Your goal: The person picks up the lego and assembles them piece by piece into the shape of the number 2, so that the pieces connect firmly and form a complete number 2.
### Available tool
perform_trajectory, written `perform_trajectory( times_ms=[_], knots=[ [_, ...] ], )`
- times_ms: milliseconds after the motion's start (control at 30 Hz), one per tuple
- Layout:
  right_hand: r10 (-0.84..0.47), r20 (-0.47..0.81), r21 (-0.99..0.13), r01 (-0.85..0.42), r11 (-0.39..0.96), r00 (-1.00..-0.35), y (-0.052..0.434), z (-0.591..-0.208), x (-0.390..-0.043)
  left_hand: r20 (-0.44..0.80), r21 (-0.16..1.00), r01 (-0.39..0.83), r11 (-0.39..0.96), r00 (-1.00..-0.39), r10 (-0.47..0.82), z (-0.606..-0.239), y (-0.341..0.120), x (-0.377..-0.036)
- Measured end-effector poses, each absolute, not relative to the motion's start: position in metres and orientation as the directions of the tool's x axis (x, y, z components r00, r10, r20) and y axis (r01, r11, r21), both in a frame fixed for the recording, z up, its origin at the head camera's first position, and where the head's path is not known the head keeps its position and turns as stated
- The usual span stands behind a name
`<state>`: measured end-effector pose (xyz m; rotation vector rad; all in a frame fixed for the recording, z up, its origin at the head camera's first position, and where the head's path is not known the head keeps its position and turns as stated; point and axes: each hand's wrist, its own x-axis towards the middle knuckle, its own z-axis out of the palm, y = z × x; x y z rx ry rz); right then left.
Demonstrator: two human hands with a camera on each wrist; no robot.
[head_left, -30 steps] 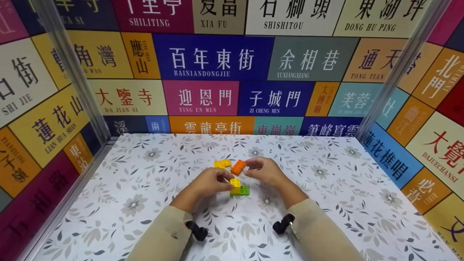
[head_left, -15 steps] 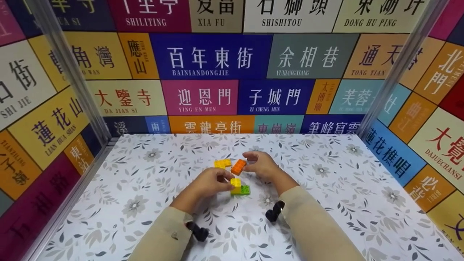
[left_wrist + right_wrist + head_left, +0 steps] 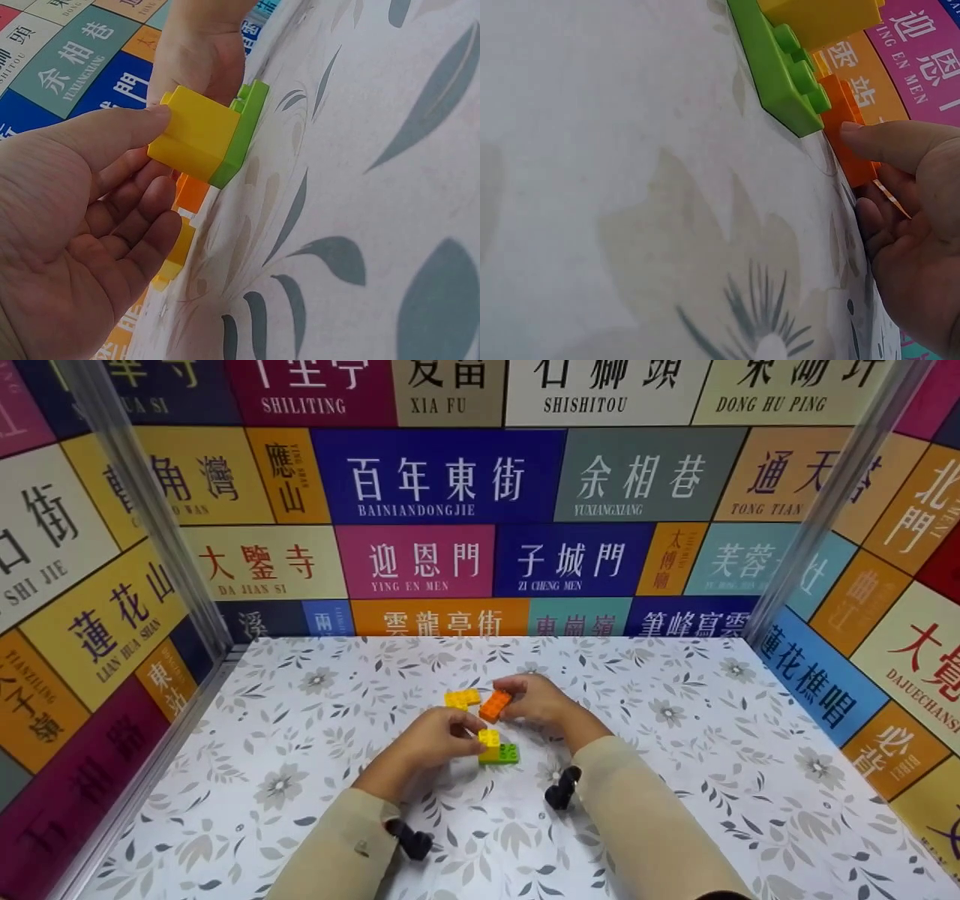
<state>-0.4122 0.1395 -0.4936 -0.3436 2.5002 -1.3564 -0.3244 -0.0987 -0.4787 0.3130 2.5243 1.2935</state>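
A yellow building brick (image 3: 488, 743) sits on the left part of a flat green building brick (image 3: 509, 753), leaving green studs bare on the right. My left hand (image 3: 437, 739) holds the yellow brick's near-left side, the thumb against it in the left wrist view; the fingertips behind it are partly hidden. Just beyond, my right hand (image 3: 538, 701) grips an orange building brick (image 3: 495, 705) by its right side. In the right wrist view the thumb lies on the orange brick (image 3: 846, 135), while the other fingers are partly hidden behind it.
Another yellow brick (image 3: 461, 698) lies left of the orange one, behind my left hand. Floral-patterned cloth covers the table (image 3: 300, 720). Upright panels with coloured street-name signs (image 3: 439, 476) enclose the back and both sides.
My right hand drew back slightly from the orange brick, then came in around its far right side and took hold. The left hand stays on the yellow brick.
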Motion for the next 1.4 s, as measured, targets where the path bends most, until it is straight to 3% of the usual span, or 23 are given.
perform_trajectory(
  times_ms=[467,833,1400],
  knots=[
    [-0.287,-0.151,-0.805,-0.051,0.592,-0.946,0.146,-0.496,-0.412,-0.195,0.812,0.027,0.583,-0.929,0.315,-0.475,-0.098,-0.325],
    [-0.281,-0.145,-0.784,-0.063,0.617,-0.949,0.148,-0.490,-0.409,-0.162,0.817,0.072,0.572,-0.924,0.347,-0.479,-0.099,-0.327],
    [-0.312,-0.087,-0.843,-0.097,0.529,-0.946,0.160,-0.480,-0.401,-0.163,0.799,0.066,0.597,-0.933,0.321,-0.479,-0.098,-0.326]
  ],
)
